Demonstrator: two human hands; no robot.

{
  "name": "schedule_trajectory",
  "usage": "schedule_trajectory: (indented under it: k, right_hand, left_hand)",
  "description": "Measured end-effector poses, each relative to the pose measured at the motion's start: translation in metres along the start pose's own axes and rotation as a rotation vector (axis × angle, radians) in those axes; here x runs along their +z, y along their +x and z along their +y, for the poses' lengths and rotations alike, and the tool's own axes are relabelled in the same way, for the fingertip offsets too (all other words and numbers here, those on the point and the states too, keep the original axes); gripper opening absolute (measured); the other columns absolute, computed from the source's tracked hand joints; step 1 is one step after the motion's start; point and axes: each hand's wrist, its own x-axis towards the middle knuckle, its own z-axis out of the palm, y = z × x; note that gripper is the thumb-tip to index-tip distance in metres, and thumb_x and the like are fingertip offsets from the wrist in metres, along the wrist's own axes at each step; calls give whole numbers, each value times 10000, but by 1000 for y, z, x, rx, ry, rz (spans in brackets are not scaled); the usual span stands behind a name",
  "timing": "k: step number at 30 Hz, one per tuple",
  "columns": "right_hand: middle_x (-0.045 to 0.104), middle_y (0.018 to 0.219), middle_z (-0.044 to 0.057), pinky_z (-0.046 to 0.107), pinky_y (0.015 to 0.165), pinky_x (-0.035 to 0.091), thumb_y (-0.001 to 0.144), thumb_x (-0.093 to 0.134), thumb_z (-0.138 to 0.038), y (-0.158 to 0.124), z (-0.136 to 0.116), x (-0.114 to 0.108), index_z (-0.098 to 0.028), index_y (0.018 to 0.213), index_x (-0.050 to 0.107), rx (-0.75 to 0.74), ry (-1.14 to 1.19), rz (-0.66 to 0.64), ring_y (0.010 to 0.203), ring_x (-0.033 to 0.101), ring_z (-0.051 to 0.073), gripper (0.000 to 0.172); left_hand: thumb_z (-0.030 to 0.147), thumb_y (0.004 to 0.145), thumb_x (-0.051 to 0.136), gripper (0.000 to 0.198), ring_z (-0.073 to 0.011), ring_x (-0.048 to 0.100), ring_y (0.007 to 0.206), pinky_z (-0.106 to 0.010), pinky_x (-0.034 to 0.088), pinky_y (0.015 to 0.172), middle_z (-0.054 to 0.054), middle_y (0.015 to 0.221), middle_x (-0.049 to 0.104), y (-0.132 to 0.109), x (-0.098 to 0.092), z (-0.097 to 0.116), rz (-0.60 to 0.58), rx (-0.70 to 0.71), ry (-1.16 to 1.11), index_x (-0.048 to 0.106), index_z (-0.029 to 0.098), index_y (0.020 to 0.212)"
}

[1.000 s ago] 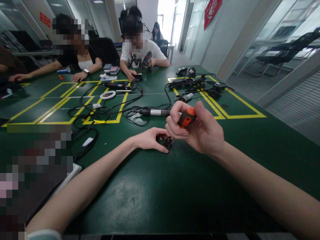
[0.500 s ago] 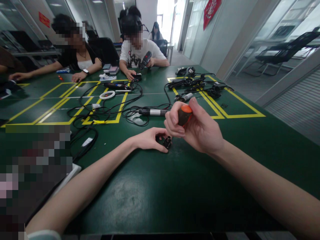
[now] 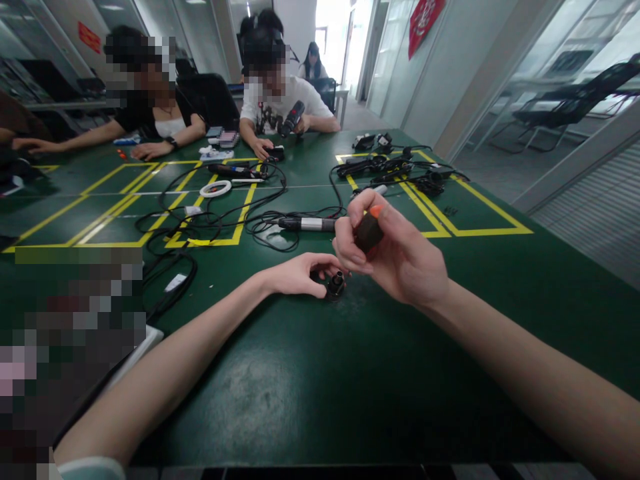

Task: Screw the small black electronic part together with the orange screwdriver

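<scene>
A small round black part with an upright stub stands on the green table. My left hand is curled around it, with the thumb at its near left side and the fingers behind. My right hand is raised just above and to the right of the part. It is closed around a screwdriver with a dark and orange handle; the shaft and tip do not show, hidden by the hand or pointing away.
Beyond my hands lie a black and silver pen-shaped electric tool, tangled black cables and a white ring. More cables lie at the back right. Across the table, a person in white holds a dark power tool.
My left thumb has drawn back to the left from the front of the black part. The screwdriver handle has turned in my right hand, showing less orange, and that hand has shifted slightly.
</scene>
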Motion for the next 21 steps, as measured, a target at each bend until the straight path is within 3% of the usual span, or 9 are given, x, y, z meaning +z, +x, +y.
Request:
schedule_trajectory:
  k: [6, 10, 17, 21]
  right_hand:
    - [536, 676, -32, 267, 530, 355, 1013, 566, -557, 0, 3, 0, -203, 872, 563, 26, 24, -34, 530, 422, 111, 381]
    - [505, 638, -38, 270, 537, 346, 1015, 560, -563, 0, 3, 2, -208, 862, 562, 22, 22, -25, 528, 400, 118, 386]
    - [412, 592, -73, 259, 498, 291, 986, 591, -596, 0, 3, 2, -229, 897, 531, 24, 7, -4, 499, 305, 113, 382]
    - [460, 594, -78, 260, 510, 329, 988, 604, -578, 0, 2, 2, -246, 935, 491, 10, -1, 1, 497, 358, 116, 355]
  left_hand:
    - [139, 756, 593, 259, -168, 698, 942, -298, 525, 967, -57, 973, 778, 2, 3, -4, 21, -1, -13, 755, 121, 957]
    - [129, 774, 572, 208, -165, 697, 907, -295, 545, 934, -50, 925, 771, 4, 8, -7, 65, 14, -3, 734, 128, 904]
    - [118, 793, 530, 242, -158, 696, 884, -282, 551, 906, -56, 908, 767, 5, 10, -10, 85, 14, 13, 746, 114, 902]
    - [92, 774, 508, 283, -153, 700, 900, -275, 544, 925, -52, 932, 772, 5, 9, -8, 65, 19, 3, 755, 117, 910]
